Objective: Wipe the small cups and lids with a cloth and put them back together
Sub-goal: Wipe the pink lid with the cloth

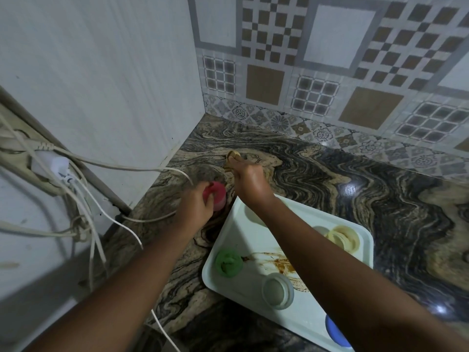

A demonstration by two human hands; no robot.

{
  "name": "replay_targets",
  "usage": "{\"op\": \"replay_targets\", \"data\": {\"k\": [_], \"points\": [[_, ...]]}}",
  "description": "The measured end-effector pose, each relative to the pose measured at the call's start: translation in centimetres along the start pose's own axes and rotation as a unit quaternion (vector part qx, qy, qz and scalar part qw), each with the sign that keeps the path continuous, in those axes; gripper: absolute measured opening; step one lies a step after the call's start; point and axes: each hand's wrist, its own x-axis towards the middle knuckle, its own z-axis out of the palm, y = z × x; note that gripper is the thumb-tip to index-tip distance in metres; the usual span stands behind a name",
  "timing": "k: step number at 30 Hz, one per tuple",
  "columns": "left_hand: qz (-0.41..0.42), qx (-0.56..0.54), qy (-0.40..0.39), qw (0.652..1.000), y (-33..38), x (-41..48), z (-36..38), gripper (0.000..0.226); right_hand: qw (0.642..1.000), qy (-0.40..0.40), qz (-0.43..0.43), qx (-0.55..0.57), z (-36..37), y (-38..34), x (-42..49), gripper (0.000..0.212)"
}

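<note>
My left hand grips a small red cup that stands on the marbled counter, just left of the tray's far corner. My right hand reaches past the tray and pinches a small tan piece, too small to tell if it is cloth or a lid. On the pale tray lie a green lid, a clear cup, a cream cup or lid and a blue lid at the near edge. My right forearm crosses the tray and hides part of it.
A brown smear stains the middle of the tray. Several white cables hang from a wall plug at the left and trail onto the counter. Tiled walls close off the corner behind.
</note>
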Motion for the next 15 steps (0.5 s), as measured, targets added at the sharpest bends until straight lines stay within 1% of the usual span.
{"op": "replay_targets", "data": {"k": [5,9,10,13,15], "points": [[0.004,0.07,-0.038,0.997,1.2,0.1,-0.3,0.026,1.0,0.003,0.007,-0.004,-0.5,-0.9,0.0,0.039],[-0.011,0.082,-0.061,0.995,1.4,0.4,-0.7,0.024,1.0,0.014,0.019,-0.006,-1.1,-1.5,-0.1,0.035],[-0.012,0.083,-0.064,0.994,1.3,0.4,-0.9,0.026,0.999,0.02,0.027,0.002,-1.3,-1.7,-0.1,0.033],[-0.018,0.075,-0.063,0.995,1.1,0.3,-1.2,0.042,0.997,0.043,0.056,0.027,-2.0,-2.3,-0.2,0.03],[-0.02,0.071,-0.064,0.995,1.0,0.2,-1.2,0.044,0.995,0.058,0.081,0.031,-2.4,-2.5,-0.2,0.032]]}}
